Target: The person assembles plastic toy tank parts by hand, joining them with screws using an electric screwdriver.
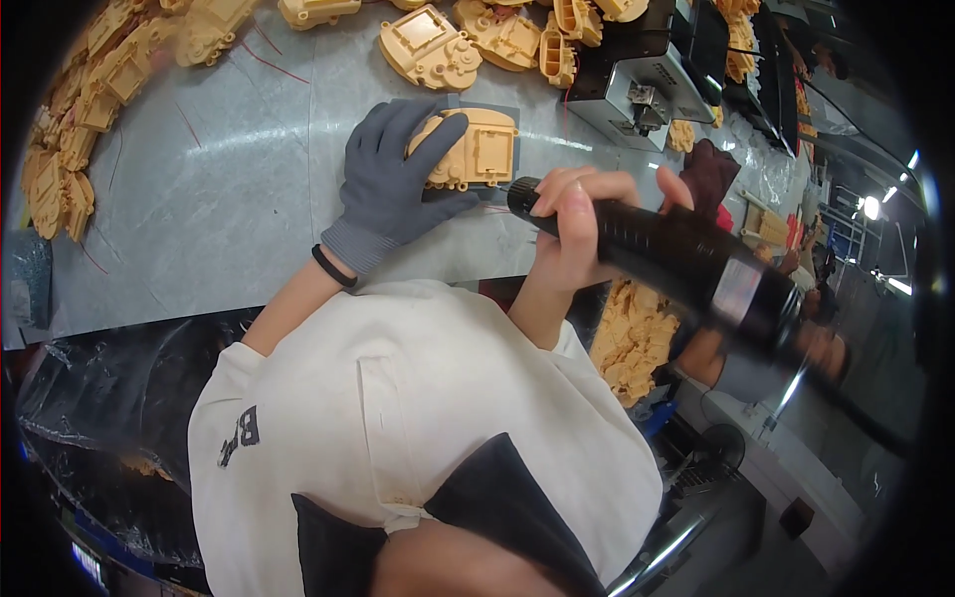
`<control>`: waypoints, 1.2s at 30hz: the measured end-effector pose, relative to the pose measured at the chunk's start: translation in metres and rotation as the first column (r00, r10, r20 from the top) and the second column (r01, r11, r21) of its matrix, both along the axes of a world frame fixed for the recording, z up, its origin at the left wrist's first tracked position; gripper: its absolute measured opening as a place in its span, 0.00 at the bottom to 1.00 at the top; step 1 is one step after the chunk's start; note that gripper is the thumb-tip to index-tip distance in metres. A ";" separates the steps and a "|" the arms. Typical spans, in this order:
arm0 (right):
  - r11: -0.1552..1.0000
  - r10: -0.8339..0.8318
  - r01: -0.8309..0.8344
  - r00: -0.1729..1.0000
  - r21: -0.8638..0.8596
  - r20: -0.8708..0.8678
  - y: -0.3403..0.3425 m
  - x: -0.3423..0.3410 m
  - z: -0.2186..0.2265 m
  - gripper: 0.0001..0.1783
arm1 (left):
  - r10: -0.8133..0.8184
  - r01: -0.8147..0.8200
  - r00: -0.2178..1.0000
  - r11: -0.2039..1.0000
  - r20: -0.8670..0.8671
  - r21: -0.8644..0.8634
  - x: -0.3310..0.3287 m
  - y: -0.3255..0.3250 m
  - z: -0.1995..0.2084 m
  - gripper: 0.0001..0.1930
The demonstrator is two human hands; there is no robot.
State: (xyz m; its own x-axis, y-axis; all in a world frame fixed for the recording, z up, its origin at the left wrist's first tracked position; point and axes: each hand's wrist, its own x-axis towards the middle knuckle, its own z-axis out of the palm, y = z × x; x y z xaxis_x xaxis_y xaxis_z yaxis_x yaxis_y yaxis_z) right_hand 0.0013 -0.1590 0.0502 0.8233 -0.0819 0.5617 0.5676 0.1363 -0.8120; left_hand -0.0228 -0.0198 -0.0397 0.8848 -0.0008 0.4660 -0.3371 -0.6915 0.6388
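A yellow plastic housing [493, 149] with a square recess sits on a dark grey base [479, 105] on the metal tabletop. My left hand [383, 184], in a grey glove, grips its left side, with fingers over the top and the thumb along the lower edge. My bare right hand [580, 219] is wrapped round a black electric screwdriver [686, 254], held tilted nearly level. The screwdriver's tip is at the housing's lower right corner; whether it touches a screw there is too small to tell.
More yellow housings [428, 50] lie along the table's far edge and in a heap [109, 90] at the left. A metal box device [612, 104] stands at the far right. Another person's dark glove [708, 174] is to the right, beyond the screwdriver. Thin red wires [274, 65] are scattered about.
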 end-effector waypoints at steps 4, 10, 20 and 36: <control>0.999 -0.031 0.034 0.994 0.026 -0.100 0.003 0.001 -0.001 0.35 | -0.062 0.062 0.997 0.998 -0.045 0.004 -0.003 0.005 -0.015 0.40; 0.999 -0.046 0.045 0.987 -0.008 -0.151 0.003 0.004 -0.002 0.32 | -0.042 0.044 0.998 0.998 -0.045 0.045 -0.003 0.005 -0.013 0.39; 0.966 -0.153 0.117 0.977 -0.232 -0.146 0.004 0.005 -0.014 0.27 | -0.040 0.042 0.997 0.999 -0.059 0.024 -0.001 0.004 -0.017 0.38; 0.935 -0.080 0.135 0.982 0.327 -0.173 -0.021 0.014 0.018 0.30 | -0.262 0.023 0.832 0.897 -0.488 -0.442 0.029 0.024 0.013 0.30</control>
